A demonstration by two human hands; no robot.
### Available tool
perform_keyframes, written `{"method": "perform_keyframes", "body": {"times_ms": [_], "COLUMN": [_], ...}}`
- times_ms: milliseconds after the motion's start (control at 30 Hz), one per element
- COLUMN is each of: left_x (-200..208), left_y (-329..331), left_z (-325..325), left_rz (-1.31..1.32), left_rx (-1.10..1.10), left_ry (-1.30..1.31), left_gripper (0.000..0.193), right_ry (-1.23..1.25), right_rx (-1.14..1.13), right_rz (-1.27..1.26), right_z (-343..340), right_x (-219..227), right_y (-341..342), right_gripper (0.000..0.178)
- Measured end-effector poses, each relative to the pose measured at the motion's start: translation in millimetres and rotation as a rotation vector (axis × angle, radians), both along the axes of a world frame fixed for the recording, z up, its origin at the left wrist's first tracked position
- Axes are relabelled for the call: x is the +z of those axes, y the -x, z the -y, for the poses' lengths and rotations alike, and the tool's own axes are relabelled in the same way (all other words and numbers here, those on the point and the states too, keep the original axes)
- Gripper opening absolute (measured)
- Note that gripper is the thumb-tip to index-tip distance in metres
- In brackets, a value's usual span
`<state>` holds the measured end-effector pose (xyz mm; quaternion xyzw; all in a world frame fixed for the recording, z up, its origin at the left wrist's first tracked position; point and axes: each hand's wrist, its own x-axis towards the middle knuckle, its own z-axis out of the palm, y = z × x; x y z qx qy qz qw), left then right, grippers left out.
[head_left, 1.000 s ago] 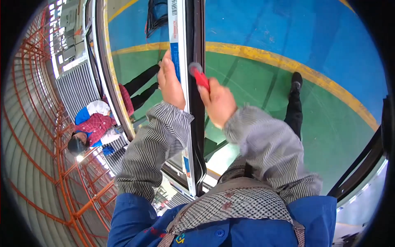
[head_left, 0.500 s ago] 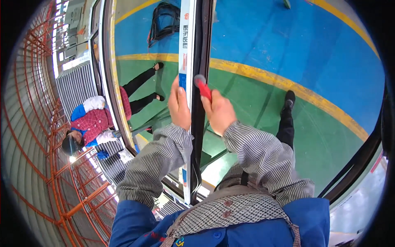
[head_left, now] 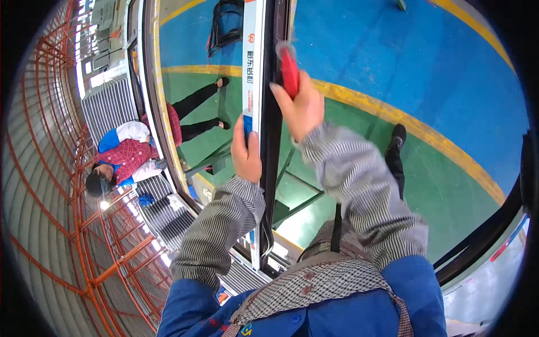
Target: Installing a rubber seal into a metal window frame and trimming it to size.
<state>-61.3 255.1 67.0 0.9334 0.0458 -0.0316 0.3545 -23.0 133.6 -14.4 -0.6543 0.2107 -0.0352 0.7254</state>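
Note:
A long window-frame profile (head_left: 250, 101), white and covered in printed film, runs up the middle from near my body. Along its right side lies a dark channel with a black strip (head_left: 272, 118). My left hand (head_left: 247, 157) is closed round the white profile, with a blue patch of film at the fingers. In my closed right hand (head_left: 306, 109) is a red-handled roller (head_left: 289, 73). Its round, pale wheel end is blurred and sits at the dark channel, farther up than my left hand. Whether the wheel touches the strip cannot be made out.
At the left a person in a red checked apron (head_left: 132, 154) stands by stacks of grey profiles (head_left: 106, 106). A coil of black cable (head_left: 225, 25) lies on the blue floor (head_left: 404, 50). Dark metal stand legs (head_left: 306, 208) show below the frame.
My right hand has moved away from my body along the channel with the roller. My left hand stays on the profile, slightly nearer to me in the picture.

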Motion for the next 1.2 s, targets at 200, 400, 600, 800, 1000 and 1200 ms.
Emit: {"method": "perform_keyframes", "body": {"times_ms": [200, 400, 600, 800, 1000, 1200], "left_x": [2.5, -9.1, -9.7, -18.4, -21.6, -20.0], "left_y": [-35.0, -67.0, -53.0, -53.0, -43.5, -43.5], "left_z": [27.5, 36.4, 33.3, 26.8, 22.0, 25.2], "left_rz": [-0.033, 0.030, 0.060, 0.087, 0.062, 0.052], "left_rx": [-0.076, -0.118, -0.078, -0.130, -0.117, -0.109], "left_ry": [-0.345, -0.387, -0.306, -0.329, -0.322, -0.342], "left_gripper": [0.064, 0.057, 0.054, 0.053, 0.053, 0.054], "right_ry": [0.106, -0.104, -0.196, -0.216, -0.102, -0.144], "right_rx": [0.058, 0.096, 0.406, 0.381, 0.247, 0.867], "right_rz": [0.093, 0.076, -0.112, -0.101, -0.037, -0.276], "right_z": [1.7, 27.1, -8.6, 7.4, 31.9, 20.4], "right_x": [-5.5, -3.3, -21.5, -21.4, -24.3, 0.6], "right_y": [-35.6, -9.4, 80.3, 23.9, -36.1, 75.8], "right_gripper": [0.033, 0.025, 0.024, 0.032, 0.036, 0.033]}}
